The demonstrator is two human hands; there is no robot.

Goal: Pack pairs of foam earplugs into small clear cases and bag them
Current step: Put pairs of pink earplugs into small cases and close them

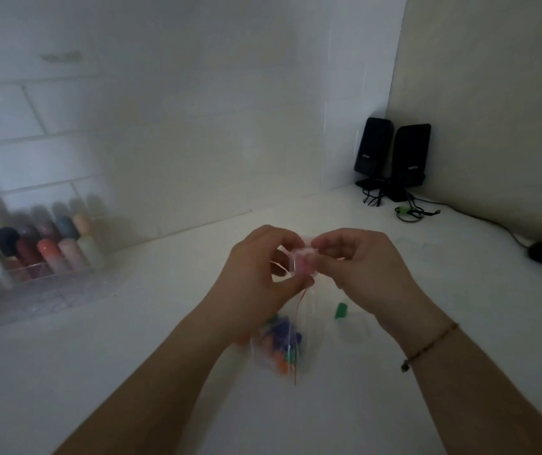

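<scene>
Holding a small case between both hands

Head view: the left hand (264, 262) and right hand (358, 261) both pinch a small clear case (302, 262) holding pink foam, raised above the zip bag (282, 348) of earplugs on the white table (131, 356).

Clear case (303, 265) apparently holding pink earplugs, raised

No legible text or labels.

A home desk corner: white desk (131, 356), two black speakers (391, 159), clear organizer of coloured bottles (33, 257).
</scene>
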